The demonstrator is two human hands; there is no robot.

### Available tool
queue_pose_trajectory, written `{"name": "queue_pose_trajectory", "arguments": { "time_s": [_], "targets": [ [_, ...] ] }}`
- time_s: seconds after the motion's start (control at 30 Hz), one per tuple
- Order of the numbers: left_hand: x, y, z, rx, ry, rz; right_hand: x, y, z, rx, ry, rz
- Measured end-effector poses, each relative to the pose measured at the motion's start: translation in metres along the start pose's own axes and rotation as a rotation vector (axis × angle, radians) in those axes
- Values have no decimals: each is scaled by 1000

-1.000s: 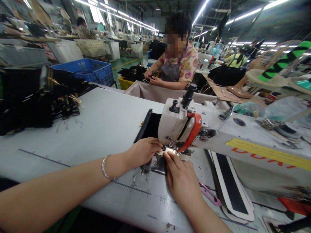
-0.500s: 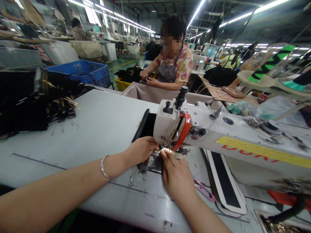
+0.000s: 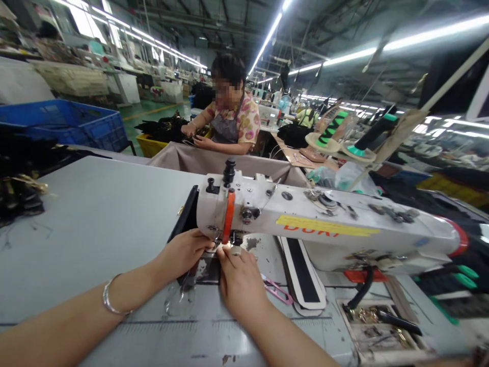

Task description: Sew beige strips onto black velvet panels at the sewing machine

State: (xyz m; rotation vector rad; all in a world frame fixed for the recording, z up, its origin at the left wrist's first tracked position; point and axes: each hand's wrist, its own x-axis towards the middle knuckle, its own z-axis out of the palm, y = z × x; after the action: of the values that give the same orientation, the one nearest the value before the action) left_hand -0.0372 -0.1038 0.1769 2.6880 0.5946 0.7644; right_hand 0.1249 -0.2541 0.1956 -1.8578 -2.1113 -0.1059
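Observation:
A black, leather-like case (image 3: 184,213) with a small gold-coloured fitting on its left edge lies partly behind the head of a white sewing machine (image 3: 263,206). My left hand (image 3: 182,256) is closed at the case's near end, fingertips just left of the presser foot. On the other side of the foot, my right hand (image 3: 242,278) rests with its fingers stretched forward and tips pressed down; a pale band circles one finger. What lies under those fingertips is hidden. A small light shines at the needle area, and an orange-red guard (image 3: 228,216) stands above it.
Right of my right hand lie pink thread snips (image 3: 277,289) and a stack of white-edged black strips (image 3: 303,270). A tray (image 3: 378,326) holds small metal parts. Black goods (image 3: 23,196) are piled left. Across the table, a person (image 3: 233,114) works beside a yellow crate (image 3: 151,145).
The view has turned to the right, so the scene sits further left and more of the machine and the parts tray shows. Both hands keep their places at the presser foot.

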Motion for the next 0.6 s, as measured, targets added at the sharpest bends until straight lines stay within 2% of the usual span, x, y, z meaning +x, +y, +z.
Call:
{"name": "queue_pose_trajectory", "arguments": {
  "time_s": [0.37, 0.53, 0.6],
  "targets": [
    [0, -7, 2, 25, -23, -18, 1, -1, -1, 35, 10, 1],
    [-4, -5, 1, -26, -11, 0, -2, -2, 4, 14, 22, -8],
    [-4, -4, 0, -61, -1, -37, -1, -5, 1, 1, 42, -10]
  ]
}}
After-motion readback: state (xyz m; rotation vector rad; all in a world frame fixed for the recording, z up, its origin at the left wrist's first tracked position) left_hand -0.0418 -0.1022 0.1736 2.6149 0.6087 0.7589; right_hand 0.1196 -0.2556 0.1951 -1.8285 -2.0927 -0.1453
